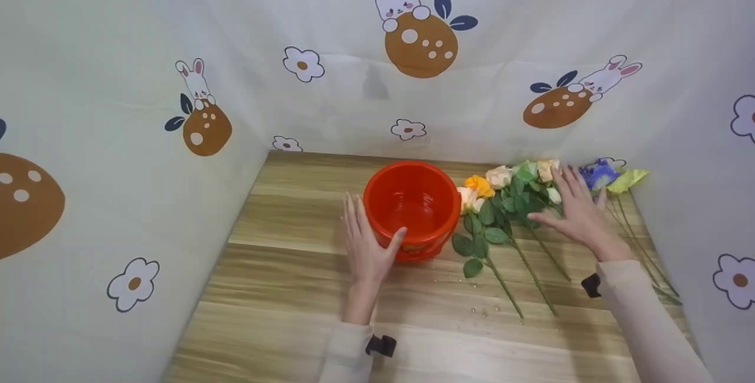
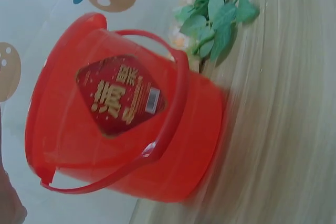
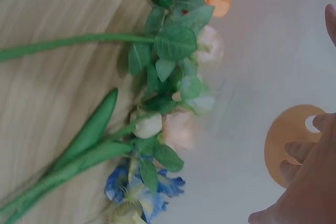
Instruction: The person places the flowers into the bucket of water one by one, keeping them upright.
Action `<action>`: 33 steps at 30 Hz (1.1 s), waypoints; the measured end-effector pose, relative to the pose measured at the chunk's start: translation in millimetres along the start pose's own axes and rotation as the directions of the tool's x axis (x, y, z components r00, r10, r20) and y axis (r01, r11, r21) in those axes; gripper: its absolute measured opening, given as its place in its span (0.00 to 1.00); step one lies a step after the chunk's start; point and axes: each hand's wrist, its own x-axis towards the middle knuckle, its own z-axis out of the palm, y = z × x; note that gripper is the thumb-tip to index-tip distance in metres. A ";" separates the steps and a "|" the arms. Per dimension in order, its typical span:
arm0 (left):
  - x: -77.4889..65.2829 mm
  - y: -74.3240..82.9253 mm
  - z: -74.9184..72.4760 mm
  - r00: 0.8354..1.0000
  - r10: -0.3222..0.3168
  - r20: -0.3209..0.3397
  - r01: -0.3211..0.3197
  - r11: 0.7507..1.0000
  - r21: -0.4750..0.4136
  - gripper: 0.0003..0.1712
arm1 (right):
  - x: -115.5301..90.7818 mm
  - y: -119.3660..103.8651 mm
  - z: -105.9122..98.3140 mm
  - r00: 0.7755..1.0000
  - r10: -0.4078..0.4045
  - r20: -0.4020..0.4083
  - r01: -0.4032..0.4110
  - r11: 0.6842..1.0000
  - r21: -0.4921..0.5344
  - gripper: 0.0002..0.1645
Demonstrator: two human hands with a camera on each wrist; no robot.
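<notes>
A red plastic bucket (image 1: 411, 247) stands upright on the wooden table, and its inside looks bare. My left hand (image 1: 368, 247) is at the bucket's near left side, fingers straight and thumb by the rim; whether it touches is unclear. In the left wrist view the bucket (image 2: 199, 145) shows a dark red label and a hanging handle. My right hand (image 1: 581, 215) hovers with spread fingers over the right part of a row of artificial flowers (image 1: 519, 194). The right wrist view shows that hand (image 3: 310, 177) holding nothing, beside peach roses (image 3: 178, 129) and a blue flower (image 3: 152, 192).
Flower stems (image 1: 534, 274) point toward the front of the wooden table (image 1: 283, 300). A purple flower (image 1: 598, 175) and a yellow-green one (image 1: 628, 180) lie at the far right. Small crumbs dot the wood near the stems. Printed cloth walls (image 1: 330, 105) enclose the back and sides.
</notes>
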 end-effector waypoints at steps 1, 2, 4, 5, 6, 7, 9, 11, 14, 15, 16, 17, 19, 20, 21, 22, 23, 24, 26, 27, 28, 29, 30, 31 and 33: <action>-2.6 1.2 2.1 1.000 0.000 -0.019 0.000 1.000 -0.011 0.63 | -0.6 -1.0 3.8 1.000 -0.003 0.001 0.003 1.000 0.004 0.68; -4.9 2.3 4.1 0.999 -0.004 -0.032 0.003 1.000 -0.027 0.64 | -1.2 -1.8 7.4 1.000 -0.007 0.005 0.007 1.000 0.011 0.68; -9.3 4.8 8.6 0.998 -0.016 -0.055 0.013 0.998 -0.061 0.65 | -2.5 -3.9 14.3 1.000 -0.012 0.015 0.012 1.000 0.023 0.68; -11.1 5.8 10.7 0.998 -0.022 -0.065 0.017 0.996 -0.084 0.65 | -2.9 -4.6 17.7 1.000 -0.012 0.021 0.012 0.999 0.032 0.68; -12.8 7.0 12.8 0.997 -0.028 -0.072 0.021 0.994 -0.105 0.66 | -3.4 -5.6 21.0 0.999 -0.014 0.029 0.013 0.999 0.041 0.68; -14.5 8.2 14.7 0.996 -0.036 -0.077 0.026 0.992 -0.127 0.66 | -4.0 -6.4 24.5 0.999 -0.016 0.037 0.015 0.999 0.050 0.68; -18.2 10.9 17.9 0.995 -0.050 -0.084 0.036 0.987 -0.159 0.67 | -5.6 -7.5 31.3 0.998 -0.021 0.052 0.017 0.997 0.070 0.68; -21.4 13.0 20.5 0.994 -0.058 -0.093 0.040 0.983 -0.180 0.68 | -7.3 -7.7 38.7 0.998 -0.029 0.057 0.024 0.996 0.088 0.68; -26.1 16.3 24.0 0.992 -0.073 -0.103 0.052 0.980 -0.192 0.70 | -10.9 -8.6 48.6 0.997 -0.039 0.069 0.031 0.993 0.112 0.69; -27.4 17.3 25.3 0.991 -0.075 -0.107 0.053 0.979 -0.196 0.71 | -12.2 -8.9 52.2 0.997 -0.042 0.069 0.034 0.992 0.122 0.69; -28.6 18.0 26.9 0.991 -0.079 -0.110 0.056 0.979 -0.197 0.71 | -13.6 -9.3 55.6 0.996 -0.046 0.072 0.036 0.991 0.132 0.69; -29.7 18.8 28.2 0.990 -0.084 -0.110 0.061 0.978 -0.200 0.71 | -15.0 -9.9 59.0 0.996 -0.051 0.072 0.041 0.990 0.138 0.69; -31.7 19.7 30.3 0.990 -0.093 -0.106 0.069 0.975 -0.210 0.72 | -18.2 -11.3 66.3 0.996 -0.065 0.068 0.054 0.987 0.150 0.69; -32.8 19.8 31.2 0.990 -0.100 -0.101 0.077 0.974 -0.215 0.72 | -19.8 -12.3 70.1 0.995 -0.071 0.068 0.059 0.986 0.156 0.69; -33.9 20.0 31.9 0.989 -0.108 -0.098 0.084 0.972 -0.219 0.72 | -21.3 -13.4 73.6 0.995 -0.076 0.068 0.064 0.985 0.158 0.68; -35.0 20.0 32.5 0.989 -0.118 -0.093 0.095 0.970 -0.224 0.73 | -22.9 -14.4 77.1 0.994 -0.082 0.065 0.071 0.985 0.157 0.68; -36.1 20.0 32.9 0.988 -0.127 -0.090 0.103 0.967 -0.234 0.73 | -24.5 -15.6 80.4 0.994 -0.089 0.061 0.078 0.984 0.158 0.68; -37.2 20.0 33.3 0.987 -0.133 -0.087 0.108 0.964 -0.243 0.73 | -26.2 -16.9 83.3 0.994 -0.090 0.063 0.078 0.983 0.165 0.68; -39.0 19.8 34.6 0.986 -0.139 -0.087 0.113 0.959 -0.260 0.73 | -29.3 -19.2 88.5 0.994 -0.091 0.065 0.077 0.980 0.182 0.68; -39.5 19.7 35.1 0.986 -0.140 -0.088 0.112 0.957 -0.269 0.73 | -30.6 -20.1 91.1 0.994 -0.094 0.062 0.081 0.979 0.188 0.67; -40.0 19.5 35.8 0.986 -0.142 -0.090 0.112 0.955 -0.275 0.73 | -31.6 -20.7 93.7 0.994 -0.095 0.059 0.082 0.978 0.194 0.67; -40.4 19.5 36.4 0.985 -0.142 -0.093 0.111 0.954 -0.280 0.73 | -32.7 -21.6 95.8 0.993 -0.099 0.059 0.086 0.976 0.202 0.67; -40.6 19.6 36.8 0.985 -0.146 -0.093 0.114 0.952 -0.283 0.73 | -33.7 -22.3 98.1 0.993 -0.102 0.055 0.088 0.974 0.210 0.67; -40.8 19.6 37.4 0.984 -0.149 -0.094 0.117 0.952 -0.282 0.73 | -34.4 -23.0 100.2 0.993 -0.106 0.052 0.092 0.972 0.218 0.67; -41.3 19.7 38.1 0.983 -0.159 -0.094 0.127 0.951 -0.282 0.73 | -35.8 -24.3 104.1 0.993 -0.111 0.045 0.098 0.969 0.228 0.66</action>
